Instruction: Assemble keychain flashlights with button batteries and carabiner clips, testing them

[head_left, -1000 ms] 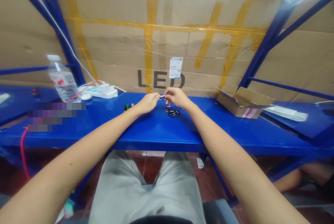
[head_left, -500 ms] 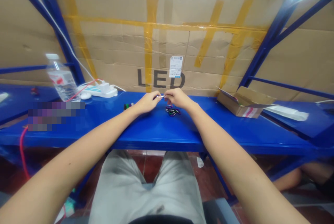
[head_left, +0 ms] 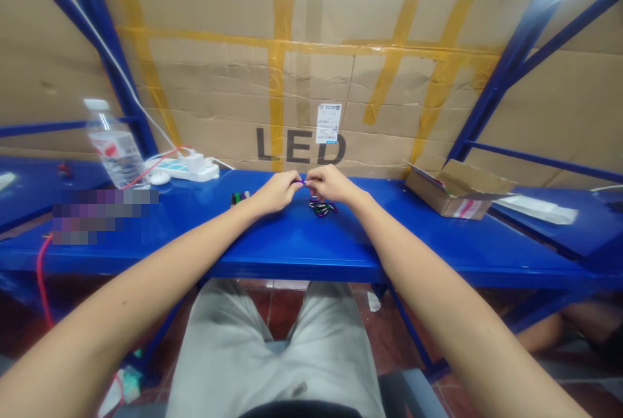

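The grip of the left hand (head_left: 281,191) and that of the right hand (head_left: 331,184) are both pinched together on one small purple piece (head_left: 302,182) — it sits between the fingertips, above the far part of the blue counter (head_left: 302,249), and the fingers hide most of it. Just below the right hand lies a small pile of shiny looped clips (head_left: 322,209), near enough to crowd its fingers. Beside the left wrist stand some small coloured pieces (head_left: 238,198), green, black and pale, partly covered by the forearm.

Behind the hands a large taped cardboard panel (head_left: 219,93) closes off the back, marked LED and bearing a white label (head_left: 329,124). To the left are a water bottle (head_left: 114,152), a white power strip (head_left: 192,171) and a red cable (head_left: 45,275); a blurred-out patch hides part of the counter there. To the right — well apart from the hands — sits an open cardboard box (head_left: 450,194), with a white packet (head_left: 540,209) beyond it.
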`<state>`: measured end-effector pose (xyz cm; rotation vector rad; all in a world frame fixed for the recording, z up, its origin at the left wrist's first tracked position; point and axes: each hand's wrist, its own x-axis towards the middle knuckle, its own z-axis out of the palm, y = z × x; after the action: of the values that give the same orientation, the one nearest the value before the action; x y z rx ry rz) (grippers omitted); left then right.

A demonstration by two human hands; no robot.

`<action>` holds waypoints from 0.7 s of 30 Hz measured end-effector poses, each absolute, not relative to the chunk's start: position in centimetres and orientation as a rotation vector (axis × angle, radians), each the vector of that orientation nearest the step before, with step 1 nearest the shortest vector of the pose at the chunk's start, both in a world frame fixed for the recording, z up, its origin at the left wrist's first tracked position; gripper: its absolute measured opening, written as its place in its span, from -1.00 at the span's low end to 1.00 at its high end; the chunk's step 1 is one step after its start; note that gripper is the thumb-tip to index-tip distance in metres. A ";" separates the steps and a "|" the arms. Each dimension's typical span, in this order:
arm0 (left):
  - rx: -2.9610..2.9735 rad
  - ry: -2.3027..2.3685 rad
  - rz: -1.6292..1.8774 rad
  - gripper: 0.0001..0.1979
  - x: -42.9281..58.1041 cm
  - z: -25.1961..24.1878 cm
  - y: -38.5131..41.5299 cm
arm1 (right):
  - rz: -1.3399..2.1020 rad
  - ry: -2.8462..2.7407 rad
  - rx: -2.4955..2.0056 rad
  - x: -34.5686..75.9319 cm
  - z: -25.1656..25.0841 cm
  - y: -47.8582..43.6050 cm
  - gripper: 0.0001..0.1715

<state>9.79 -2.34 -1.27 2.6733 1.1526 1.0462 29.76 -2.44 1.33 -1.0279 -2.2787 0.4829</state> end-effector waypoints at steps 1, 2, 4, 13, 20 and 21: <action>2.707 1.147 1.060 -0.81 9.8 -1.3 -2.3 | 0.529 -2.263 -1.035 29.8 1.3 -2.4 -0.74; 2.746 1.143 1.072 -0.81 9.8 -1.4 -2.3 | 0.579 -2.245 -1.041 29.7 1.4 -2.5 -0.75; 2.829 1.136 1.085 -0.80 9.7 -1.5 -2.3 | 0.682 -2.201 -1.055 29.7 1.5 -2.6 -0.77; 2.932 1.216 1.114 -0.83 10.0 -1.7 -2.5 | 0.916 -2.041 -1.022 29.3 1.8 -2.8 -0.85; 2.985 1.208 1.041 -0.80 10.1 -1.7 -2.7 | 1.062 -1.929 -1.010 29.4 1.5 -2.5 -0.92; 2.993 1.207 1.022 -0.79 10.2 -1.7 -2.7 | 1.088 -1.912 -1.022 29.4 1.5 -2.4 -0.92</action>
<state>10.18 -2.69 -1.71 2.9928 1.2074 1.0223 29.37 -2.45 1.45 -1.0217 -1.9119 1.0877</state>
